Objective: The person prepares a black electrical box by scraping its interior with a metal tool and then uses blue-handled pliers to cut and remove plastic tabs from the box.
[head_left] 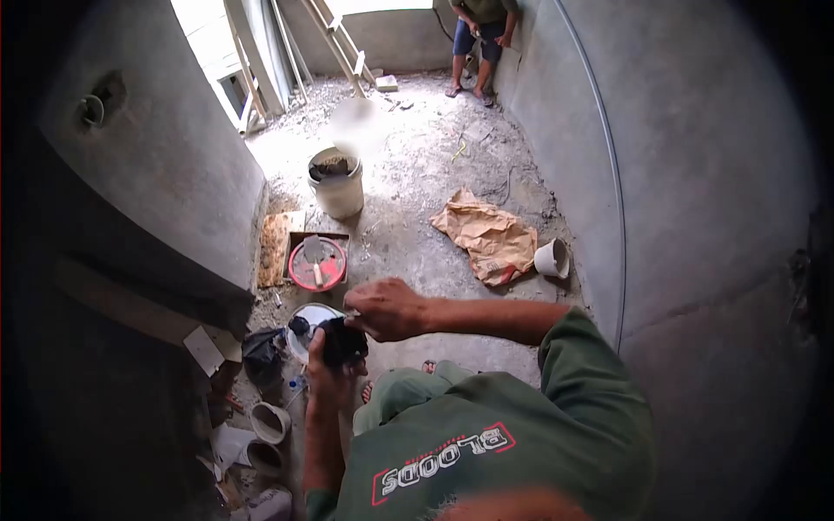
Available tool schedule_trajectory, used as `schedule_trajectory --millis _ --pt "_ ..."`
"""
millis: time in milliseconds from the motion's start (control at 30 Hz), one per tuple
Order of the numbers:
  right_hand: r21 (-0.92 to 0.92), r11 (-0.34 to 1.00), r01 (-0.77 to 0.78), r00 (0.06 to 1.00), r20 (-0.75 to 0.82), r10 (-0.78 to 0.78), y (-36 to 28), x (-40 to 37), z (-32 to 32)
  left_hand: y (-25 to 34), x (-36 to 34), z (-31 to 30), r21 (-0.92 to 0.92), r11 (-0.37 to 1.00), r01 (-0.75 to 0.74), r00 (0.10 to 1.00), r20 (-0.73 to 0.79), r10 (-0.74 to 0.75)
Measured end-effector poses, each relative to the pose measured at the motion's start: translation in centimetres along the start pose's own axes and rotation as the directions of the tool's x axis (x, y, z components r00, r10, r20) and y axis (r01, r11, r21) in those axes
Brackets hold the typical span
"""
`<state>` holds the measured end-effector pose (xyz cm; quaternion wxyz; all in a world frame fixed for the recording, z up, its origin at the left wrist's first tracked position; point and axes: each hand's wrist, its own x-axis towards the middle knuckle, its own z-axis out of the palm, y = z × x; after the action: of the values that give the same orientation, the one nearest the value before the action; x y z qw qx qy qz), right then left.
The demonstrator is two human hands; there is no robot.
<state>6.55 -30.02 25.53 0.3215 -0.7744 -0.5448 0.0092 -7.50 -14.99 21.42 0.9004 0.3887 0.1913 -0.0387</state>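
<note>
A: Start with the thing in hand.
B: Black item [345,341], near the floor's left edge as seen here, held above a white bucket [298,347]. Too dark to say what it is.
A: Hands?
B: Left hand [323,358] clamped on the black item from below and the side. Right hand [384,309] at its top edge, fingers bunched together; cannot tell what they pinch.
A: Close by?
B: Red lid [301,278] just beyond the white bucket, trowel [318,274] lying on it. Wooden board [274,252] to its left, against the wall side. Dark plastic bag [262,354] left of the white bucket; tubs [270,423] on their sides nearer the wearer.
A: Further out?
B: Pale bucket [339,193] with dark contents, standing mid-floor toward the left edge. Crumpled brown paper sack [488,239] toward the right edge, small white pot [551,259] tipped beside it.
A: Surface and room?
B: Rough grey floor [400,239], dusty, rubble scattered at the far end. Bare grey walls; a pipe [610,148] runs along the right wall [704,191]. Bright opening at far left, ladder [340,43] leaning near it. Another person [486,30] stands at the far right corner.
</note>
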Motion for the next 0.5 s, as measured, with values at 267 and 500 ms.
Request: schedule_trajectory --millis 267,500 --pt "0.243 0.959 -0.147 0.986 -0.044 0.163 1.1 -1.3 1.2 -1.4 0.2 0.8 0.08 0.996 -0.05 0.999 -0.007 0.05" --pt "0.334 0.937 -0.105 0.982 -0.113 0.151 1.8 -1.8 1.1 -2.0 0.1 0.3 0.186 0.968 -0.167 0.973 0.192 0.131"
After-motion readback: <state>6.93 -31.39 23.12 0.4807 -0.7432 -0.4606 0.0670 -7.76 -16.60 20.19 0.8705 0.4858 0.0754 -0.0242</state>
